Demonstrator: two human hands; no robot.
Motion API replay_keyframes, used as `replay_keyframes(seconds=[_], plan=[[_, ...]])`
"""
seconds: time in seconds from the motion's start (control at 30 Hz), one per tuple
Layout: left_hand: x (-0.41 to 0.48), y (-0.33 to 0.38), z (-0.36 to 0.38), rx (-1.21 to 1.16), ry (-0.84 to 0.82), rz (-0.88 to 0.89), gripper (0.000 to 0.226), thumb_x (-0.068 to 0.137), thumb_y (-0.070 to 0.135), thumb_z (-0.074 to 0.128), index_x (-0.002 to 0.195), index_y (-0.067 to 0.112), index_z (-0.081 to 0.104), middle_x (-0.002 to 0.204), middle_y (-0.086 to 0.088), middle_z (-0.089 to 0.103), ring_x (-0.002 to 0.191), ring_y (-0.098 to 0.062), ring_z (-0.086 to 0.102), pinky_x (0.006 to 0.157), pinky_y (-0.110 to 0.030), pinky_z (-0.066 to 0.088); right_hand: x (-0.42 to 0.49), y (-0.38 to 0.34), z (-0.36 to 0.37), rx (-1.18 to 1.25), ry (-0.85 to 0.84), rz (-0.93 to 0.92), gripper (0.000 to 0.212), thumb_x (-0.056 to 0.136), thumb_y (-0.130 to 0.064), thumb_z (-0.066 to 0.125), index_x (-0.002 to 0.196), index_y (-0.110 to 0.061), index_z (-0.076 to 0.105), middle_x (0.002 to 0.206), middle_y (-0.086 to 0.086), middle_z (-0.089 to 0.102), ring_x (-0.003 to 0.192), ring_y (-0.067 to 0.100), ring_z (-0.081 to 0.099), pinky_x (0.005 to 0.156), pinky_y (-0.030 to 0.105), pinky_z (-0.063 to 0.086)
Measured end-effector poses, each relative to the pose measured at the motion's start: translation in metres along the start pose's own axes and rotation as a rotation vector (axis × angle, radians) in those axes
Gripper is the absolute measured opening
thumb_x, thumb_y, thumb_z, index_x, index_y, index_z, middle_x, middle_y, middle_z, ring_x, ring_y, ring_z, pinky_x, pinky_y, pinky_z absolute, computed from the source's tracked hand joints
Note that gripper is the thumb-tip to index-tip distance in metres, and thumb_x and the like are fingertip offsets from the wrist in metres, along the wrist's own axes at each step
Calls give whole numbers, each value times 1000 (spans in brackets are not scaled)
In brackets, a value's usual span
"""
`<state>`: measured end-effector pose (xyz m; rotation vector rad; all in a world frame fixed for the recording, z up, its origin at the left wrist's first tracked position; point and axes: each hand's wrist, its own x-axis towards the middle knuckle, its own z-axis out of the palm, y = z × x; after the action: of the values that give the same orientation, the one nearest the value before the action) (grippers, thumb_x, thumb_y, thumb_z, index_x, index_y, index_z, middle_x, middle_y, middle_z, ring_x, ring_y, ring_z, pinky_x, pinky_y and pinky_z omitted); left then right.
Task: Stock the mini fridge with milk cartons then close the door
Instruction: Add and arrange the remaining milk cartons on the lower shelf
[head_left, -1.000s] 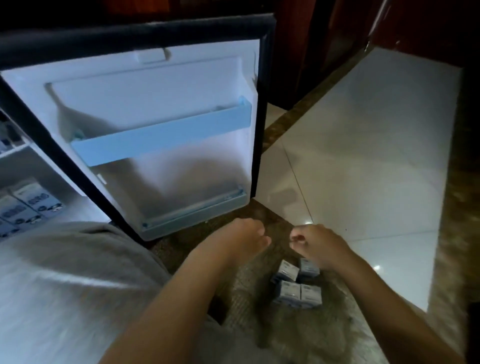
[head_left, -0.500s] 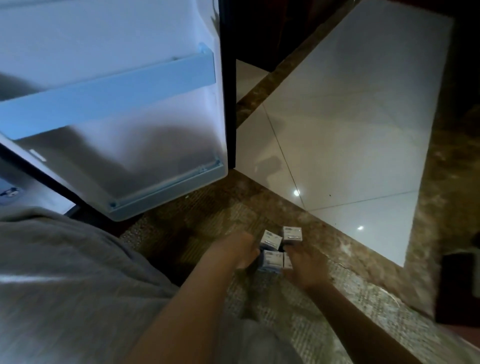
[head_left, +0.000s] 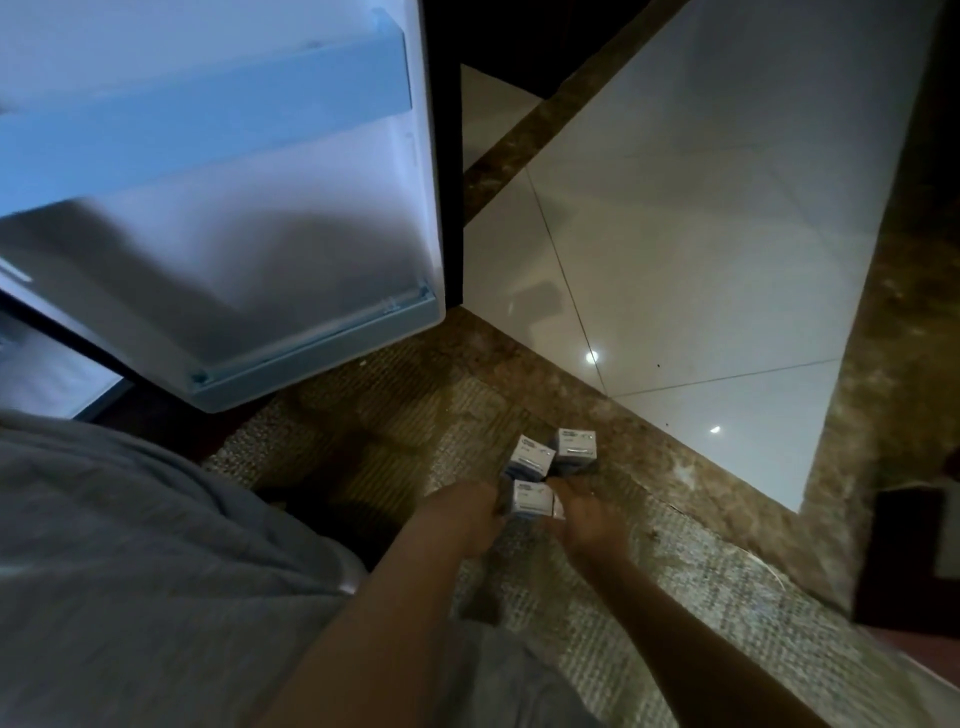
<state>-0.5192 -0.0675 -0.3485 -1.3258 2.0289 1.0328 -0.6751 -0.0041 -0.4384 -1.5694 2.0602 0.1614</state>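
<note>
Both hands are down at a cluster of four small milk cartons on the floor. The left hand (head_left: 462, 512) has its fingers curled round the left face of the near left carton (head_left: 532, 500). The right hand (head_left: 589, 522) wraps over the near right carton (head_left: 559, 508), of which only a sliver shows. The fingertips are hidden, so how firm either hold is cannot be told.

Biggest in view is the open fridge door (head_left: 234, 249), filling the far left with its inner face toward the camera. A pale blue door shelf (head_left: 208, 122) runs across it and a lower rail (head_left: 317, 351) along its bottom edge. A strip of the fridge interior (head_left: 47, 374) shows at the left edge. A grey garment (head_left: 130, 571) covers the near left. White floor tiles (head_left: 675, 208) spread to the far right, bordered by brown stone (head_left: 883, 312). The cartons stand on a woven mat (head_left: 363, 415). A dark object (head_left: 909, 561) sits at the right edge, too dim to name.

Just beyond the held pair stand the far left carton (head_left: 531, 458) and the far right carton (head_left: 574, 445), touching each other. All four are upright, tops to the camera, long axis vertical.

The fridge interior lies to the far left of the hands, so the left hand is the nearer one. I judge the held cartons need lifting straight up, then carrying left past the door's lower corner. These four are not yet stocked, and the door stands open.
</note>
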Motion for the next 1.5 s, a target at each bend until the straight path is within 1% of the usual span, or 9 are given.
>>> replay_keyframes(seconds=[0.4,0.57,0.7,0.73,0.97,1.13,1.3,1.4,1.5], plan=[[2,-7,2,135,92,8,53,87,25,60,134,14,38,129,-12,47,121,-27,46,96,-40,42,-28,-19,-9,43,39,-175,57,91,-43,54,141,-18,42,130,9,57,116,25,55,91,34,43],[-3,-5,-3,187,121,-32,43,88,27,58,129,16,46,125,-8,54,114,-24,52,92,-36,44,-35,-27,-37,105,180,-313,50,73,-45,57,101,-6,71,85,10,73,68,25,71,52,34,54],[-14,1,-17,199,187,20,41,89,30,58,127,18,49,121,-7,57,110,-22,55,89,-34,46,-40,-42,-70,86,117,-325,52,89,-39,57,136,-18,47,136,4,53,121,21,53,96,31,44],[-19,3,-22,209,208,43,41,89,31,57,128,19,49,122,-6,57,110,-23,55,89,-34,45,-40,-43,-74,74,94,-321,54,89,-40,57,139,-22,44,140,2,50,125,20,49,99,31,42],[-55,-4,-63,210,359,100,33,88,35,58,117,22,52,112,-2,61,100,-21,58,81,-32,44,-54,-71,-126,203,119,-399,33,84,-47,61,112,-31,57,95,-9,65,84,5,63,75,31,55],[-93,-24,-92,178,502,103,32,86,42,58,113,25,51,112,0,61,98,-21,58,76,-31,44,-60,-105,-166,77,197,-505,30,83,-39,66,107,-23,58,90,-11,56,79,8,55,63,16,44],[-137,-52,-116,188,673,76,33,88,45,55,115,27,48,119,0,60,106,-22,57,76,-31,41,-66,-144,-197,0,210,-588,22,82,-37,66,96,-25,54,82,-10,55,74,6,53,61,19,42],[-170,-70,-131,194,779,49,34,87,51,53,114,31,46,116,2,61,103,-22,59,78,-32,45,-73,-176,-219,-104,228,-691,25,85,-37,64,102,-24,52,73,-15,45,65,-2,44,50,16,28],[-210,-87,-146,219,887,5,34,86,55,51,112,34,45,113,3,62,100,-21,60,74,-31,42,-82,-217,-248,-237,259,-812,37,86,-37,64,116,-20,50,94,-8,54,84,10,54,59,23,36]])
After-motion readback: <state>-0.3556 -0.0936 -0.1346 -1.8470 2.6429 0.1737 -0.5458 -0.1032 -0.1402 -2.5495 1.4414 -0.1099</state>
